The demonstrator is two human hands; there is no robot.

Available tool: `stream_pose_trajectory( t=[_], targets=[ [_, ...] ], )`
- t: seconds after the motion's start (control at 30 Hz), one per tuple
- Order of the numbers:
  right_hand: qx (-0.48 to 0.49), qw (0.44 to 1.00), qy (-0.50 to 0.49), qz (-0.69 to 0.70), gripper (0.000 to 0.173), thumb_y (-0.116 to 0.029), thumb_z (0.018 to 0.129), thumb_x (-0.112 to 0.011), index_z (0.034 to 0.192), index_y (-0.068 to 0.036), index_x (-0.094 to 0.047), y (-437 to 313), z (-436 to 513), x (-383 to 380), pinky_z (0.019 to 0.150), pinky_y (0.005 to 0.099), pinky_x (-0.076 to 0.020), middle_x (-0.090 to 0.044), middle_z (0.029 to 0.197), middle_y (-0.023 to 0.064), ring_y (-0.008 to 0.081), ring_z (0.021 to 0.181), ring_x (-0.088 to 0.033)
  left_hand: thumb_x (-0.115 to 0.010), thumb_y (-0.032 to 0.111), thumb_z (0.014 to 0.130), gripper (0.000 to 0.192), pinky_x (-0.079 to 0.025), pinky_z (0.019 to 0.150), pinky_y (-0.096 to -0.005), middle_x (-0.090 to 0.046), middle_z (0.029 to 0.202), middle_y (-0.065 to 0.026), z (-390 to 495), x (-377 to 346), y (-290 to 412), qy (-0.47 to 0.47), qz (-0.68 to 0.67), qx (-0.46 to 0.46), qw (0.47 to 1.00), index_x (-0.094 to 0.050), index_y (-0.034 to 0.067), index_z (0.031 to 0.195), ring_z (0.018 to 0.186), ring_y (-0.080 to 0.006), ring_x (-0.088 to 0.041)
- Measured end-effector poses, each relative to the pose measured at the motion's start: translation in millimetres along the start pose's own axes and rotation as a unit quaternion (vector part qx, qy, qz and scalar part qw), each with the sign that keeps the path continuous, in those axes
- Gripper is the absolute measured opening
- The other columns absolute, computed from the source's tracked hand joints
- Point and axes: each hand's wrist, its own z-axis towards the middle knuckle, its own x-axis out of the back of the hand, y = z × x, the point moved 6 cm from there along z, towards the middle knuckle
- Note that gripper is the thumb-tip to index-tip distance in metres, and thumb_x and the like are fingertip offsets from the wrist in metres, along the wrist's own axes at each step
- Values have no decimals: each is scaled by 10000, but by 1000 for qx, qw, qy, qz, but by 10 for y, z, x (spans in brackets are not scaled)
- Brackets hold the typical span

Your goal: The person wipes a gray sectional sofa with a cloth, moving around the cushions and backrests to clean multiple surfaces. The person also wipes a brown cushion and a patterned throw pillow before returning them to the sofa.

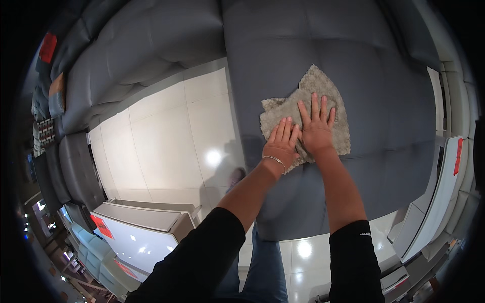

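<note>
A beige-grey fluffy cloth (326,87) lies crumpled and partly folded on the dark grey padded sofa seat (371,106). My left hand (282,144), with a thin bracelet at its wrist, presses palm down on the lower left part of the cloth. Right beside it, my right hand (317,127) rests flat on the cloth's middle with its fingers spread. Both palms face down, and neither hand has its fingers closed around the fabric.
More grey sofa sections (144,45) curve along the upper left. A glossy white table (136,231) with a red tag stands at the lower left, another white-topped unit (432,204) at the right. Pale floor tiles (163,144) show between the furniture.
</note>
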Motion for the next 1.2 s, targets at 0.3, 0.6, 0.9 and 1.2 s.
stream_pose_trajectory(
  t=[0.3, 0.6, 0.9, 1.2],
  targets=[
    [-15, 1000, 10, -16, 722, -422, 916, -671, 1573, -271, -414, 104, -29, -62, 1237, 670, -42, -100, 1739, 152, 427, 1592, -55, -665, 510, 932, 954, -49, 1295, -486, -92, 1717, -243, 73, -44, 80, -85, -75, -12, 993, -215, 56, 1640, 1602, -387, -58],
    [-240, 970, 39, 16, 707, -384, 967, -616, 1602, -178, -382, -649, -474, -146, 1179, 725, -142, -120, 1704, 273, 535, 1556, -85, -465, 228, 1009, 598, -134, 1300, -446, -291, 1690, -137, -216, 344, -548, 58, 15, -184, 981, -382, 97, 1587, 1578, -310, -226],
    [-410, 896, 53, 164, 778, -413, 936, -644, 1629, -225, -345, -1639, 756, 115, 1171, 745, -86, -26, 1710, 281, 564, 1549, 7, -493, 214, 992, 606, -233, 1270, -399, -372, 1654, -82, 732, 1110, -1799, -18, -16, -264, 964, -410, 40, 1567, 1540, -220, -314],
    [-182, 966, 99, 157, 591, -399, 946, -645, 1520, -319, -524, -1086, 2897, 810, 1223, 665, -64, -169, 1729, 141, 444, 1577, -120, -437, 115, 1016, 601, -282, 1262, -390, -270, 1692, -113, 2162, 1814, -2616, -3, -9, -121, 993, -325, 30, 1600, 1575, -265, -228]
  ],
)
